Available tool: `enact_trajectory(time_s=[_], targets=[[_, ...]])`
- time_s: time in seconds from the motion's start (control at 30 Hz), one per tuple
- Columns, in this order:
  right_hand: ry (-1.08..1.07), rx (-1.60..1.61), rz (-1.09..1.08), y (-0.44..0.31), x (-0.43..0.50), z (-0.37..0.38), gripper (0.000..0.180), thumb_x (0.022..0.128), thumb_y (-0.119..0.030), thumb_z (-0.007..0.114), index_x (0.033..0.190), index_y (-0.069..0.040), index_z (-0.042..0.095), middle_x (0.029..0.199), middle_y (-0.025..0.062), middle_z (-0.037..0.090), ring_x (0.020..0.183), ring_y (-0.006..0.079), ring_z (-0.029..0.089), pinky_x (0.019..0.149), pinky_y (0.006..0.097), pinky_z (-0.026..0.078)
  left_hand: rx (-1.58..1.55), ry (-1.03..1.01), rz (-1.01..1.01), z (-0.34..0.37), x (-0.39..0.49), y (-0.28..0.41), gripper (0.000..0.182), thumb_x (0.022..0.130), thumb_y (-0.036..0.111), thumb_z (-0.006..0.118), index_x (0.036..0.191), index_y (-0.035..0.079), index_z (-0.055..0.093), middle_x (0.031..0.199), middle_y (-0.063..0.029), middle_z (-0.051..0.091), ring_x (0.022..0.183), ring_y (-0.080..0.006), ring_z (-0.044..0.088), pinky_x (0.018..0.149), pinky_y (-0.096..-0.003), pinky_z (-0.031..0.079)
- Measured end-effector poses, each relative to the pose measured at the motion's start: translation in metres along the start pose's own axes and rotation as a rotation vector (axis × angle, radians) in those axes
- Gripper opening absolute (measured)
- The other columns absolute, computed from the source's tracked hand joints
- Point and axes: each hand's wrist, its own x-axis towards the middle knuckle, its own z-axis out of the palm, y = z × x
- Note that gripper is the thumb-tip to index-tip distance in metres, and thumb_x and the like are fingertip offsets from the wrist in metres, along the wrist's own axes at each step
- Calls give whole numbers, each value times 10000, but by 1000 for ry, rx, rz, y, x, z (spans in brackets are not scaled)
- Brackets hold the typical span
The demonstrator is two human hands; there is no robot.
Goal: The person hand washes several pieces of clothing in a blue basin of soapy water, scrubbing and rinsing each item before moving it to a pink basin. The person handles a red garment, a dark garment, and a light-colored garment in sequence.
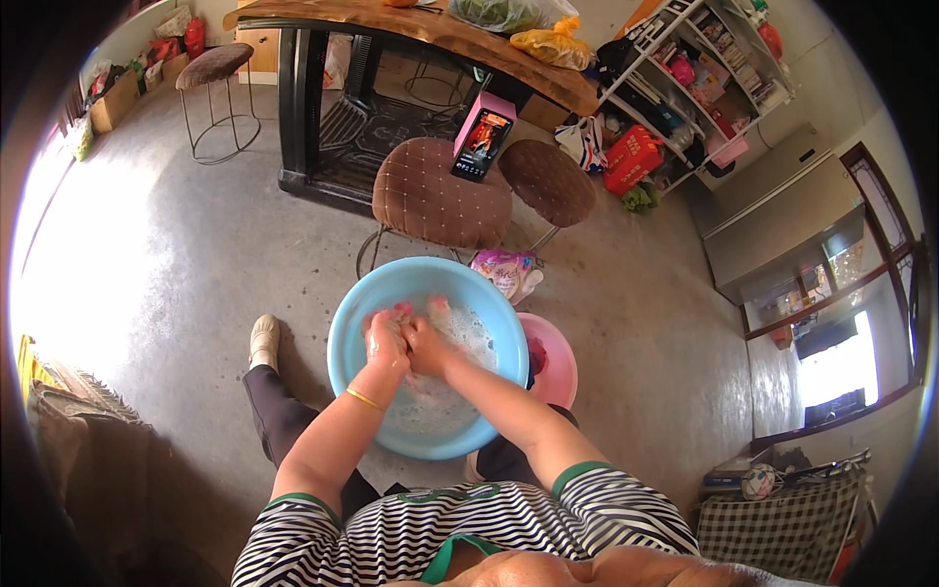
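A light-blue plastic basin (pixel 343 381) of soapy water sits on the floor between my legs. Inside it, my left hand (pixel 386 343) grips a wet pink-and-white cloth (pixel 402 310), which shows above the fingers. Pressed up against it, my right hand (pixel 425 346) is closed on the same cloth; its fingertips are hidden. Another pinkish piece of cloth (pixel 439 304) surfaces near the far side of the basin. White suds (pixel 473 330) float on the right, and cloudy water covers whatever lies deeper.
A pink basin (pixel 561 359) holding dark red cloth (pixel 538 356) stands partly behind the blue one. Beyond are a purple detergent bag (pixel 505 271) and a brown padded stool (pixel 433 194) with a lit phone (pixel 482 143) propped on it. A wooden-topped table (pixel 411 28) stands farther back.
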Motion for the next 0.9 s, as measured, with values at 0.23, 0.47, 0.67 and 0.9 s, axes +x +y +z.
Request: enact_trajectory(time_s=[0.23,0.47,0.67,0.9], targets=[[-16,12,-123,-13,-1,-8,414,792,-203,548,1158,-10,527,1069,221,572,989,408,545,871,455,440,265,50,-61,-16,14,-4,261,820,125,509,1067,103,427,920,-83,512,784,-199,539,661,-341,470],[31,-123,83,-12,-10,-15,256,829,-147,516,1034,-6,575,943,198,614,912,349,598,814,402,476,200,9,-245,-12,4,-1,181,844,168,501,1008,94,517,988,-92,534,867,-241,533,730,-336,475],[67,1081,334,-28,-19,-28,154,849,-65,478,979,-27,551,941,38,563,931,124,520,826,291,430,264,99,-400,-2,-9,5,191,871,200,472,1034,108,513,995,-105,547,865,-249,547,763,-363,466],[0,974,-46,-76,-46,-63,93,878,-105,508,946,-47,533,881,30,534,854,107,512,777,263,421,639,-577,-131,-30,20,-12,273,929,211,371,1096,59,524,1060,-100,573,957,-242,549,790,-382,466]])
